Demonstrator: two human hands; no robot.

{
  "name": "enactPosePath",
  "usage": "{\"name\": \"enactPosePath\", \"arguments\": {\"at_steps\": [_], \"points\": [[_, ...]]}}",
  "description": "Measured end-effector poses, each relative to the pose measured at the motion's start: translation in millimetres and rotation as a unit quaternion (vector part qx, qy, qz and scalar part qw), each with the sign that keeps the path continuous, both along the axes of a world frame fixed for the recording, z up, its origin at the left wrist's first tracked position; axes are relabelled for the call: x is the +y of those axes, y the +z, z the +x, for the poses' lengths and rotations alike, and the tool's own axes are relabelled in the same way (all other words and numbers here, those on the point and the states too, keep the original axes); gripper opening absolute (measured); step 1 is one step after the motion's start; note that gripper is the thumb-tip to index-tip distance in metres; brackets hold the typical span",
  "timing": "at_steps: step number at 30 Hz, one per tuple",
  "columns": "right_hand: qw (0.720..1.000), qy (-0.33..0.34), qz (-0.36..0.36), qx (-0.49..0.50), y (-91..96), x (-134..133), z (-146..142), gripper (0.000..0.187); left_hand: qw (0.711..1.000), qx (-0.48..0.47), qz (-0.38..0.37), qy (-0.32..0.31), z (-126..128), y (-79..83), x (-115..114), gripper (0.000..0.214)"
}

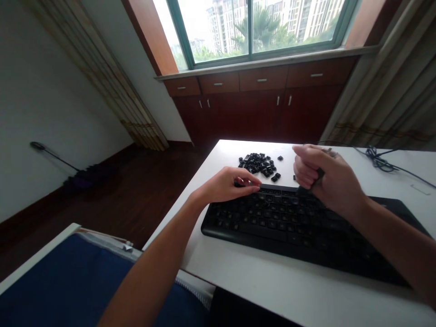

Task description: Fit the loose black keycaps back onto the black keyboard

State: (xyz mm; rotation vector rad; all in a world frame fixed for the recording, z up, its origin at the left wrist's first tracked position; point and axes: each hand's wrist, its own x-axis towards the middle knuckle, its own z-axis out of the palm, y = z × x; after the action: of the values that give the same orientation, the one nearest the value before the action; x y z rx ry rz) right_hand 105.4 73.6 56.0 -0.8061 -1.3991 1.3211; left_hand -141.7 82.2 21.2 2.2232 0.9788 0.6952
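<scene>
A black keyboard [289, 222] lies on the white table [259, 281]. My left hand [228, 184] rests on its far left corner, fingers together and pressed flat on the top edge. My right hand [323, 175] hovers over the keyboard's upper middle, fingers curled shut around a small dark tool [319, 174] whose tip points down at the keys. Beyond the keyboard sits a pile of loose black keycaps [259, 163].
A tangled black cable [381, 161] trails across the table's far right. Dark wooden cabinets [262, 104] stand under the window behind the table. A blue cushion [68, 281] is at lower left, beside the wooden floor.
</scene>
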Motion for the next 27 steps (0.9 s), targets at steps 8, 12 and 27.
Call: {"name": "enactPosePath", "arguments": {"at_steps": [8, 12, 27], "points": [[0.988, 0.025, -0.019, 0.149, 6.6, 0, -46, 0.051, 0.992, 0.04, 0.108, -0.055, 6, 2.4, -7, 0.033], [0.987, -0.002, -0.036, 0.157, 12.6, 5, -48, 0.052, 0.978, 0.087, 0.149, -0.115, 12, -0.7, -10, 0.028], [0.994, 0.055, -0.014, 0.09, -5.4, -8, -70, 0.052, 0.973, -0.073, 0.139, 0.168, -8, 4.9, 6, 0.027]]}}
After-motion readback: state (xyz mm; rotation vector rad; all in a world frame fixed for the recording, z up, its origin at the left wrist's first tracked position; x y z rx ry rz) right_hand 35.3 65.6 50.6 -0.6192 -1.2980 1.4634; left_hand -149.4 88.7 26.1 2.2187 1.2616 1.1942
